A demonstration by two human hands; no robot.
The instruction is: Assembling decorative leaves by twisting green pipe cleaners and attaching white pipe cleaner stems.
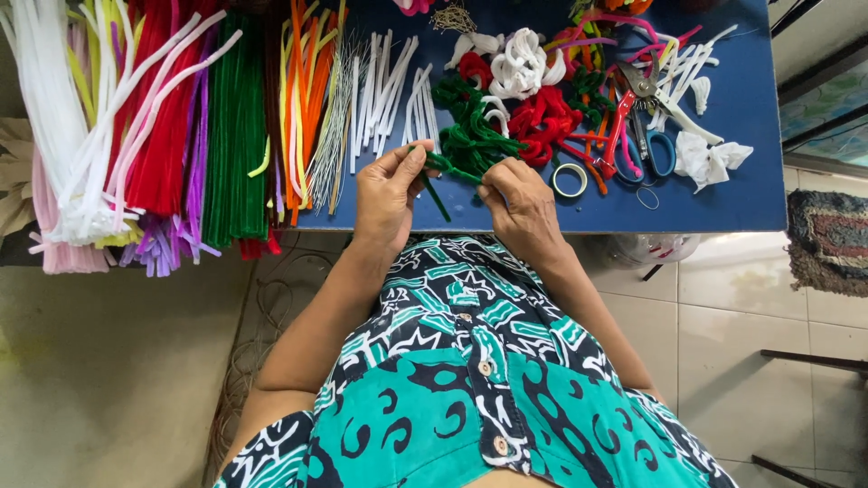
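My left hand (389,194) and my right hand (520,206) meet at the near edge of a blue table (750,154). Both pinch a dark green pipe cleaner piece (443,176) that is bent between them; one end hangs down past my left thumb. Just beyond my fingers lies a tangle of green pipe cleaner shapes (470,126). Red twisted shapes (542,122) and white looped shapes (520,63) lie further back.
Long bundles of white, red, purple, green and orange pipe cleaners (163,126) cover the table's left. Short white pieces (389,86), a tape roll (570,179), red-handled pliers (624,117), blue-handled scissors (655,149) and white scraps (710,158) lie around. A rug (827,239) lies on the tiled floor.
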